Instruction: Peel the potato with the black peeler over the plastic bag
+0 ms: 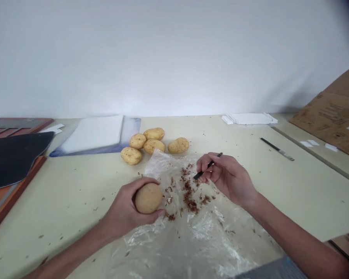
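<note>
A round, light-brown potato (148, 198) is gripped in my left hand (123, 207), with the fingers curled around its far side and the thumb below. My right hand (228, 176) pinches a thin black stick-like tool (207, 166), whose dark end points down and left; its exact kind is unclear. Both hands are over a crumpled clear plastic sheet (174, 248). Brown peel scraps (189, 197) lie on the sheet between the hands. Beyond them sit several yellow potatoes (154, 146), one of them (178, 145) a little apart on the right.
A white pad (93, 133) lies on a blue-edged sheet at the back left, near a black sheet (17, 155) on an orange frame. At right are a narrow black-and-silver blade (277, 149), white strips (251, 118) and a cardboard box (334, 112). Crumbs dot the table (84, 182).
</note>
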Action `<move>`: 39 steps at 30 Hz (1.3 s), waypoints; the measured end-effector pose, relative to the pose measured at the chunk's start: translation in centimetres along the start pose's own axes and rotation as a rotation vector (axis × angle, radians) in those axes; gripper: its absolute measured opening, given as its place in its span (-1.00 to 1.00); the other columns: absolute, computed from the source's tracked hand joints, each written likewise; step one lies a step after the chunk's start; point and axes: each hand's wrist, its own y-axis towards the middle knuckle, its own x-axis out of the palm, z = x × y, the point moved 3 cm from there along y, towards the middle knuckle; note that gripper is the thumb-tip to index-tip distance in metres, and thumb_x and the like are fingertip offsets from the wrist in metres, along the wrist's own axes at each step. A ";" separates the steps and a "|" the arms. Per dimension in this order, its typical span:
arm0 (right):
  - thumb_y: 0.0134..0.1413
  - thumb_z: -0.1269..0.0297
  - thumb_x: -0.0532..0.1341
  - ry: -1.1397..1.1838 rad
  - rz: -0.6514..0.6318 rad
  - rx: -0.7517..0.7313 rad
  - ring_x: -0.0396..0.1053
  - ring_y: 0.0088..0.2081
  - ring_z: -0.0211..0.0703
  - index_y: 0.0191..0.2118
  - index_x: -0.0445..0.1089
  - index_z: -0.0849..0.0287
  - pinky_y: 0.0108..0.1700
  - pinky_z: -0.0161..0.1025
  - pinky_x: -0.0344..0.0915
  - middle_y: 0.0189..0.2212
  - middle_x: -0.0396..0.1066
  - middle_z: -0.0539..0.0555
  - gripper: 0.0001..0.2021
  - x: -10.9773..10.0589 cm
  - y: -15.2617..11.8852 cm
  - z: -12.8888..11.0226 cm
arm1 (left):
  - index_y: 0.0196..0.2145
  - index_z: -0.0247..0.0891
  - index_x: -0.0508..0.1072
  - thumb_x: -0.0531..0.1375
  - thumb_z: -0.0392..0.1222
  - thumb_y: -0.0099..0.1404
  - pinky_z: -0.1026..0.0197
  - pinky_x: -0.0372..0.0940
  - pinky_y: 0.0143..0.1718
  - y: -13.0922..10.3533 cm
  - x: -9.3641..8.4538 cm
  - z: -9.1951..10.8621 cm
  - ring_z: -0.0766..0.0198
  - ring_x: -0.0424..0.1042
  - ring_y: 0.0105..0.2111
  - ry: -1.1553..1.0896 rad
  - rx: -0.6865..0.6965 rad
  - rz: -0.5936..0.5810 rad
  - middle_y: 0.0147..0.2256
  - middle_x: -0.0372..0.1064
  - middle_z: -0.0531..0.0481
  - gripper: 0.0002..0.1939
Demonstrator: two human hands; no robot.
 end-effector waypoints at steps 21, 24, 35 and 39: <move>0.59 0.21 0.10 0.145 -0.193 0.113 0.48 -0.07 -0.56 -0.02 0.46 0.41 0.05 -0.65 0.50 -0.05 0.38 0.15 -0.68 5.7 1.0 5.9 | 0.03 0.01 0.53 0.44 0.28 0.10 0.51 0.41 0.01 0.8 0.5 -0.7 0.64 0.45 -0.05 0.072 0.026 -0.101 -0.01 0.47 0.20 -0.39; 0.60 0.27 0.07 0.074 -0.217 0.102 0.48 -0.06 -0.57 0.00 0.48 0.38 0.07 -0.64 0.51 -0.02 0.38 0.14 -0.71 5.7 1.0 5.8 | 0.09 0.07 0.49 0.45 0.34 0.08 0.56 0.43 0.00 0.7 0.6 -0.9 0.69 0.49 -0.05 0.101 0.097 -0.069 0.00 0.48 0.26 -0.32; 0.32 0.76 0.07 -0.113 -0.241 -0.118 0.51 -0.13 -0.63 -0.02 0.37 0.39 -0.01 -0.69 0.59 -0.01 0.36 0.02 -0.74 6.6 1.1 5.7 | 0.17 0.10 0.40 0.43 0.43 0.06 0.64 0.51 0.05 0.7 0.3 -0.5 0.77 0.51 0.04 0.313 0.235 0.097 0.11 0.41 0.32 -0.20; 0.24 0.80 0.13 -0.148 -0.248 -0.179 0.52 -0.15 -0.60 -0.05 0.36 0.44 -0.03 -0.67 0.61 -0.05 0.35 0.03 -0.74 7.5 1.1 5.6 | 0.29 0.15 0.31 0.41 0.41 0.09 0.62 0.50 0.12 0.3 0.8 -1.2 0.73 0.47 0.12 0.319 0.203 0.060 0.19 0.32 0.23 -0.12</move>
